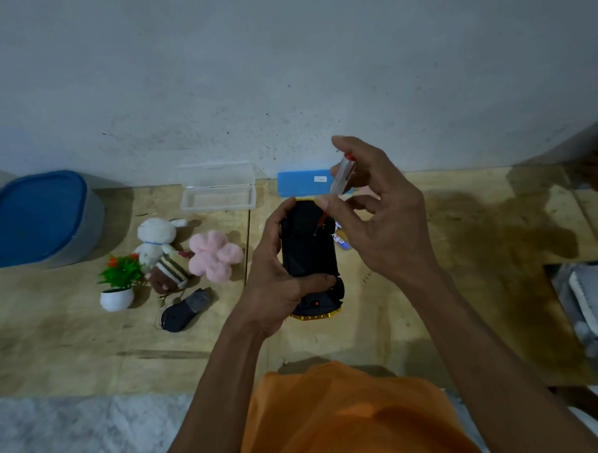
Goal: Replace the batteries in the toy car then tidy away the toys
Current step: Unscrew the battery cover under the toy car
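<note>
The left hand grips the upturned toy car, steadying it. The right hand pinches a screwdriver, tip at the battery cover's screw.

A home: soft toys and a small potted plant lie on a plywood floor against a bare plaster wall.

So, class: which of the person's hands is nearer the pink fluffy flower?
Left. The left hand grips the toy car just right of the pink flower; the right hand holds a screwdriver beyond the car.
</note>
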`<action>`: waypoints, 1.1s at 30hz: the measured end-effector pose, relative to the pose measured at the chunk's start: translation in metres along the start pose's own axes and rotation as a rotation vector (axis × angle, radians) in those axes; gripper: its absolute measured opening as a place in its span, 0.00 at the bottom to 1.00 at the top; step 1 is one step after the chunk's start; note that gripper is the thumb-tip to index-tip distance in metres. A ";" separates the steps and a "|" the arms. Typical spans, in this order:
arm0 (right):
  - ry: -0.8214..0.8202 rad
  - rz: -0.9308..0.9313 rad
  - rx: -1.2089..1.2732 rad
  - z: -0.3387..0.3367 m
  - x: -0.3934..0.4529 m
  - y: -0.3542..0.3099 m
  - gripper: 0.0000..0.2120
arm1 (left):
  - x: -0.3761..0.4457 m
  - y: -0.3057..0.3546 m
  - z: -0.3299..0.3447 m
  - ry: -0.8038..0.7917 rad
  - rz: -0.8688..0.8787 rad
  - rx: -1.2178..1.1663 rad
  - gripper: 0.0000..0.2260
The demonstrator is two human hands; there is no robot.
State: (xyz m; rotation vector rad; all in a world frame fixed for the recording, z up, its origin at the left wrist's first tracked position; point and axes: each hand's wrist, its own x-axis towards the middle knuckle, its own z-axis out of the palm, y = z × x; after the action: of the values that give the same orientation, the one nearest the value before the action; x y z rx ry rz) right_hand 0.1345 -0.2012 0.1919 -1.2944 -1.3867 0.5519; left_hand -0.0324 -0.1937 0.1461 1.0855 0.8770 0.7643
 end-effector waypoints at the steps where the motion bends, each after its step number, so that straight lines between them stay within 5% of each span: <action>1: 0.016 0.006 -0.001 0.000 0.000 0.000 0.27 | 0.000 0.000 0.000 0.001 -0.002 0.000 0.48; 15: -0.029 0.090 0.039 0.004 0.000 -0.001 0.26 | -0.001 -0.001 -0.001 -0.029 -0.011 -0.009 0.50; 19: -0.003 0.206 0.219 0.004 0.007 -0.006 0.27 | -0.003 -0.001 -0.003 -0.043 -0.036 -0.032 0.51; 22: 0.007 0.276 0.202 0.002 0.010 -0.006 0.18 | -0.004 -0.001 -0.005 -0.051 -0.058 -0.049 0.52; 25: -0.222 0.347 -0.008 0.002 0.006 0.004 0.06 | -0.005 -0.003 -0.007 -0.053 -0.071 -0.069 0.53; 28: -0.441 0.407 -0.132 0.006 -0.004 0.009 0.08 | -0.006 -0.004 -0.008 -0.063 -0.068 -0.081 0.52; 33: -0.519 0.391 -0.224 0.010 -0.008 0.006 0.11 | -0.008 -0.003 -0.008 -0.063 -0.066 -0.076 0.53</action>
State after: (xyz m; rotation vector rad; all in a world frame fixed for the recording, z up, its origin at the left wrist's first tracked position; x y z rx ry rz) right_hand 0.1261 -0.2034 0.1803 -1.6979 -1.6554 1.0814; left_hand -0.0426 -0.1982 0.1434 1.0040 0.8199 0.6995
